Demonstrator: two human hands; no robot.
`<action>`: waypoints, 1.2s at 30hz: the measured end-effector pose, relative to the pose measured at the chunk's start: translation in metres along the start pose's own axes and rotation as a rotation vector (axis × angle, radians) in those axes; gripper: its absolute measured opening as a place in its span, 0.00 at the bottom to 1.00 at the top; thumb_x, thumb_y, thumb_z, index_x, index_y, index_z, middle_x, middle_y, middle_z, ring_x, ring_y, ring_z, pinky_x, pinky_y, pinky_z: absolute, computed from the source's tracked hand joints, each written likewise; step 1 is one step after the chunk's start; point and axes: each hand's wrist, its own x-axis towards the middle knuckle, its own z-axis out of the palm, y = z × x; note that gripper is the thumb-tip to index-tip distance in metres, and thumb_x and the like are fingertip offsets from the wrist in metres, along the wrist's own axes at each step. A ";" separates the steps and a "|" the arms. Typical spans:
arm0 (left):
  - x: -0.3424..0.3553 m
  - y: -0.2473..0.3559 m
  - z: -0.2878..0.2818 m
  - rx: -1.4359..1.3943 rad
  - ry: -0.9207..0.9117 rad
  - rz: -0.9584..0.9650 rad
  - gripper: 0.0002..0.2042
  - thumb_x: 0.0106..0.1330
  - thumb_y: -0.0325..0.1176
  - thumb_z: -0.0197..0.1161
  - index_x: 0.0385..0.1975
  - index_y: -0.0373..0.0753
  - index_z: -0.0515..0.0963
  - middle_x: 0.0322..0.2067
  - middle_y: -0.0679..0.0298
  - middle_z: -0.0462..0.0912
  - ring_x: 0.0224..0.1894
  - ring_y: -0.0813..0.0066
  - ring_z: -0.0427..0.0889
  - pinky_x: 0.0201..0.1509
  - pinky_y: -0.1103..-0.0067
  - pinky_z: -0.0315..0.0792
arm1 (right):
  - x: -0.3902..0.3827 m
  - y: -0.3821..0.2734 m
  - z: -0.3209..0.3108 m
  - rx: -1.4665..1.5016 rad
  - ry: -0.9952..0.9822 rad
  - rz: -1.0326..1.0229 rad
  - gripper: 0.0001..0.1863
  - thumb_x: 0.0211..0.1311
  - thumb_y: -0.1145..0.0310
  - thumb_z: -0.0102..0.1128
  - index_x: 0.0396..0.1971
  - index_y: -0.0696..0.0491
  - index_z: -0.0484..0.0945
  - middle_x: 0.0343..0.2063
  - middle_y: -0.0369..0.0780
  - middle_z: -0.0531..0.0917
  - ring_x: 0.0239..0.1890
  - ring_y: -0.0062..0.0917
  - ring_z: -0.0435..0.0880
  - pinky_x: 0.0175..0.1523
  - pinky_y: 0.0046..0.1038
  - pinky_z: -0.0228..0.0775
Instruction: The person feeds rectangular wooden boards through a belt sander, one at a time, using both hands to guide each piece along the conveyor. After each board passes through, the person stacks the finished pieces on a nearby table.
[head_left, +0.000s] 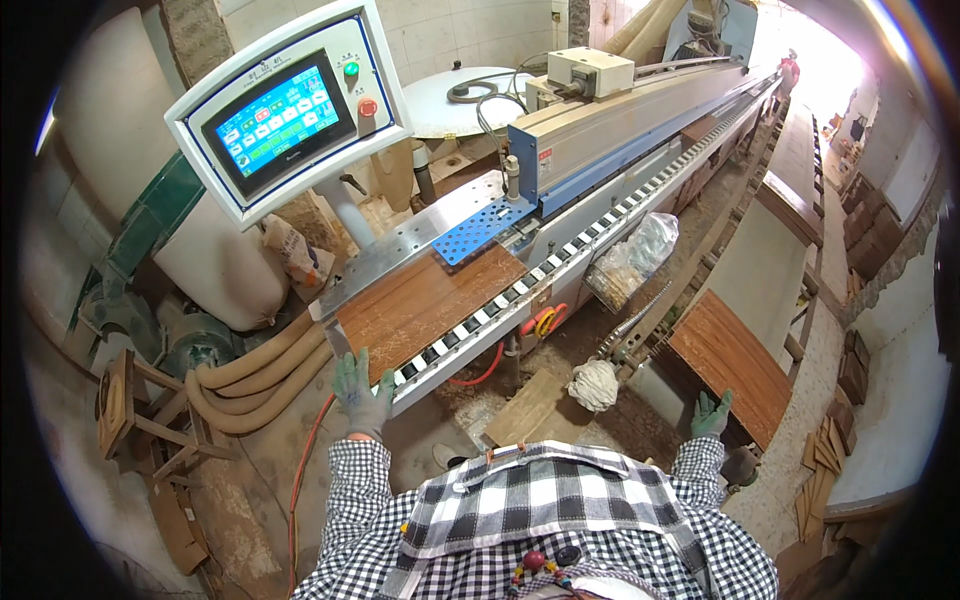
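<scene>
My left hand [362,394], in a green and grey work glove, has its fingers stretched out against the near end of a brown wood-grain board [430,305]. That board lies flat on the bed of a long machine, its far end close to a blue perforated plate [484,230]. Over on the right, my right hand [710,415], also gloved, touches the near left edge of another wood-grain board [735,365] on top of a stack. Its fingers are apart and not wrapped around the board.
A control panel with a lit screen [280,122] stands at upper left. The black-and-white conveyor track [560,257] runs into the distance beside the blue machine guard [620,155]. Hoses [250,390] and a wooden stool [135,405] are at left. A white cloth bundle [594,385] sits between machine and stack.
</scene>
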 end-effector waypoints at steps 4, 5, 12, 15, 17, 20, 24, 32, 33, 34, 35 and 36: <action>0.001 -0.003 0.001 0.039 -0.011 0.004 0.35 0.65 0.58 0.56 0.70 0.52 0.59 0.70 0.52 0.59 0.73 0.53 0.51 0.75 0.56 0.38 | -0.010 -0.005 0.006 0.158 0.087 -0.008 0.48 0.55 0.43 0.68 0.70 0.48 0.57 0.69 0.42 0.58 0.65 0.41 0.66 0.72 0.37 0.55; 0.002 -0.003 0.002 0.034 -0.018 0.007 0.35 0.65 0.58 0.56 0.70 0.51 0.59 0.69 0.52 0.59 0.73 0.53 0.51 0.75 0.56 0.38 | -0.014 -0.008 0.009 0.203 0.148 -0.010 0.50 0.53 0.42 0.69 0.71 0.50 0.55 0.69 0.43 0.57 0.65 0.41 0.65 0.72 0.37 0.55; 0.014 0.023 -0.006 0.063 -0.072 0.014 0.33 0.65 0.55 0.56 0.69 0.48 0.62 0.69 0.52 0.61 0.73 0.53 0.52 0.76 0.57 0.36 | 0.018 -0.020 -0.031 0.360 0.244 -0.035 0.55 0.46 0.39 0.73 0.66 0.58 0.57 0.66 0.45 0.61 0.68 0.38 0.61 0.72 0.38 0.55; 0.021 0.037 0.001 0.082 -0.079 0.033 0.34 0.65 0.56 0.56 0.69 0.46 0.62 0.69 0.53 0.61 0.73 0.56 0.52 0.76 0.57 0.36 | 0.007 -0.026 -0.022 0.378 0.299 -0.037 0.42 0.49 0.42 0.72 0.54 0.58 0.68 0.55 0.44 0.72 0.60 0.38 0.69 0.67 0.38 0.62; 0.026 0.053 0.001 0.090 -0.097 0.035 0.35 0.65 0.57 0.55 0.68 0.45 0.63 0.69 0.53 0.62 0.73 0.56 0.52 0.76 0.59 0.36 | 0.006 -0.030 -0.026 0.386 0.315 -0.039 0.37 0.50 0.43 0.73 0.48 0.57 0.70 0.50 0.43 0.74 0.56 0.37 0.72 0.65 0.38 0.65; 0.038 0.071 0.010 0.108 -0.124 0.040 0.35 0.65 0.59 0.54 0.68 0.46 0.64 0.69 0.52 0.61 0.73 0.57 0.53 0.76 0.60 0.36 | 0.027 -0.031 -0.046 0.407 0.307 -0.032 0.33 0.50 0.44 0.73 0.43 0.56 0.72 0.45 0.41 0.75 0.50 0.35 0.74 0.62 0.38 0.67; 0.051 0.102 0.018 0.116 -0.166 0.066 0.36 0.65 0.61 0.52 0.69 0.46 0.61 0.69 0.52 0.60 0.74 0.57 0.52 0.76 0.60 0.35 | 0.042 -0.034 -0.060 0.441 0.318 0.006 0.31 0.50 0.46 0.74 0.43 0.54 0.74 0.45 0.39 0.75 0.49 0.35 0.74 0.62 0.38 0.67; 0.076 0.128 0.035 -0.109 -0.255 0.158 0.38 0.66 0.61 0.51 0.72 0.49 0.53 0.71 0.58 0.57 0.75 0.57 0.47 0.77 0.60 0.33 | 0.014 -0.047 -0.058 0.369 0.094 0.018 0.23 0.57 0.59 0.70 0.53 0.44 0.77 0.54 0.40 0.74 0.55 0.36 0.75 0.66 0.40 0.66; 0.075 0.129 0.033 -0.145 -0.258 0.156 0.39 0.65 0.60 0.52 0.72 0.48 0.53 0.71 0.57 0.57 0.75 0.56 0.48 0.77 0.60 0.33 | 0.006 -0.048 -0.055 0.350 0.060 0.033 0.22 0.57 0.60 0.70 0.53 0.43 0.77 0.55 0.39 0.74 0.54 0.36 0.75 0.66 0.41 0.66; 0.074 0.130 0.032 -0.181 -0.260 0.153 0.39 0.65 0.60 0.53 0.72 0.48 0.52 0.71 0.57 0.57 0.75 0.56 0.48 0.77 0.60 0.33 | 0.001 -0.048 -0.053 0.330 0.025 0.049 0.22 0.58 0.62 0.69 0.53 0.42 0.78 0.57 0.37 0.74 0.54 0.36 0.75 0.65 0.41 0.66; 0.072 0.128 0.033 -0.219 -0.225 0.200 0.39 0.65 0.59 0.54 0.73 0.48 0.52 0.71 0.57 0.57 0.74 0.55 0.49 0.76 0.59 0.34 | 0.003 -0.047 -0.059 0.272 -0.007 0.029 0.21 0.59 0.62 0.69 0.53 0.42 0.77 0.56 0.36 0.74 0.54 0.35 0.76 0.64 0.41 0.67; 0.067 0.123 0.035 -0.256 -0.193 0.246 0.39 0.65 0.58 0.55 0.73 0.47 0.52 0.70 0.56 0.58 0.74 0.54 0.49 0.76 0.59 0.35 | 0.005 -0.043 -0.065 0.211 -0.037 0.009 0.21 0.59 0.63 0.68 0.53 0.42 0.77 0.56 0.34 0.75 0.54 0.35 0.76 0.63 0.41 0.68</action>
